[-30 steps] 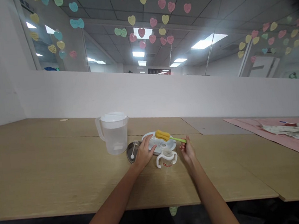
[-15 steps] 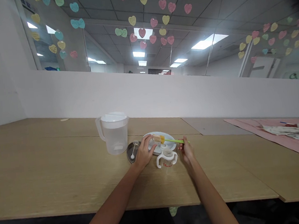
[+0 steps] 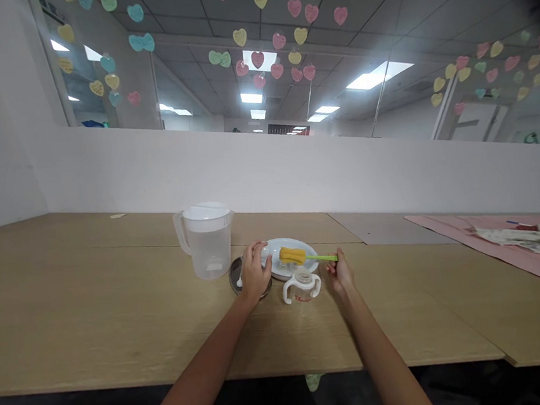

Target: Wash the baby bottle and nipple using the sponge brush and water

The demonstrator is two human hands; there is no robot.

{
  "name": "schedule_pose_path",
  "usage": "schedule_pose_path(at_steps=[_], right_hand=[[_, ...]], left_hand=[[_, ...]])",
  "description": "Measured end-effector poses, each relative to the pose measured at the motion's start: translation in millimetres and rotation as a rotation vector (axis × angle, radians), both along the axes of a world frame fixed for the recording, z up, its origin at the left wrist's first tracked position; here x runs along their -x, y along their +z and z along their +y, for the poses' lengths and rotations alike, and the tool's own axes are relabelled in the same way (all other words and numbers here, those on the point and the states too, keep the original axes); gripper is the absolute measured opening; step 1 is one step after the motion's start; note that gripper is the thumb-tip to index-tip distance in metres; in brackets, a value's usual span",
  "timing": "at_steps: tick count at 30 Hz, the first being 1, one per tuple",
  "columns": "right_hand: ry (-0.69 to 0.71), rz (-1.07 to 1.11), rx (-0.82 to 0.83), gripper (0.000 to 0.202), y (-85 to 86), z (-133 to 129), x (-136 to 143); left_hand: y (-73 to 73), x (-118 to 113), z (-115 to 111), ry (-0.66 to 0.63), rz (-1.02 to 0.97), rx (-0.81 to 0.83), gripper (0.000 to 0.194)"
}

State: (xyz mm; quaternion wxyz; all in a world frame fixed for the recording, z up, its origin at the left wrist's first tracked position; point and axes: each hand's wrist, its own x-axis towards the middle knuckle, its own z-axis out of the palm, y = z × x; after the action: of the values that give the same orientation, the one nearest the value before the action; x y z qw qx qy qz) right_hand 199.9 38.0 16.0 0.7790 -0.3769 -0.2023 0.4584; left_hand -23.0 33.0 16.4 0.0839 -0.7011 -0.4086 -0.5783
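Note:
In my right hand point(image 3: 341, 272), closed around its green handle, is a bottle brush point(image 3: 293, 255) with a yellow sponge head. The sponge is above the white plate point(image 3: 311, 249), pointing left. My left hand point(image 3: 256, 272) is curled over the dark round tray point(image 3: 234, 276); a clear cup-shaped piece point(image 3: 264, 252) shows at its fingertips, mostly hidden by the fingers. In front of the plate stands a clear baby bottle point(image 3: 302, 286) with two white handles and an uncovered mouth. A small white-ended straw piece point(image 3: 239, 283) lies on the tray, partly behind my left hand.
A translucent lidded pitcher point(image 3: 210, 246) holding water stands behind the tray on the left. Far right, a pink cloth point(image 3: 508, 249) carries packets and a pen. A grey mat point(image 3: 387, 226) lies at the back, before the white wall point(image 3: 267, 177).
The sponge head has come out of the clear piece and is fully visible now. My left hand has shifted slightly left, away from the brush; my right hand has barely moved.

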Motion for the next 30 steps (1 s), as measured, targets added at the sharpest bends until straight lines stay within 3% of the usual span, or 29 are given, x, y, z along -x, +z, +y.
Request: schedule_pose_path(at_steps=[10, 17, 23, 30], right_hand=[[-0.02, -0.036, 0.047, 0.035, -3.7, 2, -3], [-0.046, -0.087, 0.071, 0.035, -2.9, 2, -3], [-0.065, -0.104, 0.073, 0.035, -4.6, 3, -3], [-0.17, -0.064, 0.064, 0.033, -5.2, 3, -5]], left_hand=[[2.3, 11, 7, 0.239, -0.109, 0.268, 0.029], [-5.7, 15, 20, 0.264, -0.075, 0.549, 0.033], [-8.4, 14, 19, 0.277, 0.011, 0.626, 0.036], [-1.2, 17, 11, 0.331, 0.134, 0.653, 0.028]])
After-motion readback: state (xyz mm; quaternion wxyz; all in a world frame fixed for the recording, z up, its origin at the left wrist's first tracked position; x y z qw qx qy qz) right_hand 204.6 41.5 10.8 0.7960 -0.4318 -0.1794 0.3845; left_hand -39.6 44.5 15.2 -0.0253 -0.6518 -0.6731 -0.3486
